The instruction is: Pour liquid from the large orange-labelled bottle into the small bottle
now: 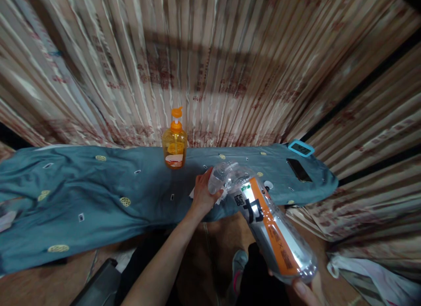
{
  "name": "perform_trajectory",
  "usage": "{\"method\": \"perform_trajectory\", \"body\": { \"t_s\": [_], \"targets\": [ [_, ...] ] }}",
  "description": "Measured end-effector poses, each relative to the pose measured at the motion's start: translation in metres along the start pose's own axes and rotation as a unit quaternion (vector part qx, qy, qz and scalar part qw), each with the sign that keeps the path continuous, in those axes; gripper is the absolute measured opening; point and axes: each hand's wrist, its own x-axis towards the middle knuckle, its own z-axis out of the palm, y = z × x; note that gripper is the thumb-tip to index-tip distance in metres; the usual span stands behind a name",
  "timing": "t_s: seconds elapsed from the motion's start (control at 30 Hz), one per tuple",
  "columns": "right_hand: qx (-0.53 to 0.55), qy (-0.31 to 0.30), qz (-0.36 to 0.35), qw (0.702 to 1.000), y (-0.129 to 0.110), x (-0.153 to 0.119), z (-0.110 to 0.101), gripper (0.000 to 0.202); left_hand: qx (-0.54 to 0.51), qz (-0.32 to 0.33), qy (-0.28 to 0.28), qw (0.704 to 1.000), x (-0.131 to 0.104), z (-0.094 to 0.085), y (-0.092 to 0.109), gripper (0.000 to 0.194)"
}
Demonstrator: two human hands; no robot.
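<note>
The left hand (203, 194) is grasping an apparent clear cup (215, 179) above the tabletop (101, 192); the right hand (304, 289) is supporting the tilted plastic bottle (272, 229). They are seemingly already meeting; whether liquid is flowing remains unclear.

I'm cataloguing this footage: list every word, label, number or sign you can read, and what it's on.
"魔力": on the big bottle, in black.
Its orange strip and green patch: print too small or blurred.
Pump bottle label: too blurred.
Blue-framed display: too blurred.
Curtain print: too blurred.
Cloth patches: too small.
</note>
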Motion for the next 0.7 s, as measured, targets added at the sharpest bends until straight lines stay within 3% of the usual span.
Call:
{"method": "perform_trajectory", "body": {
  "t_s": [0.23, 0.33, 0.57, 0.7],
  "targets": [
    [0.005, 0.021, 0.024, 0.999, -0.012, -0.001, 0.012, 0.066, 0.003, 0.005, -0.012, 1.000, -0.001, -0.005, 0.003, 0.083],
    [0.006, 0.015, 0.022, 1.000, -0.010, 0.001, 0.012, 0.069, 0.004, 0.007, -0.018, 1.000, -0.001, -0.008, 0.004, 0.076],
    [0.022, -0.026, 0.022, 0.999, 0.009, 0.003, -0.006, 0.050, -0.031, 0.045, 0.001, 0.998, 0.002, -0.011, 0.003, 0.060],
    [-0.006, -0.033, 0.034, 0.999, 0.009, 0.002, -0.010, 0.058, -0.061, 0.049, 0.020, 0.997, 0.005, -0.012, 0.006, 0.050]
  ]
}}
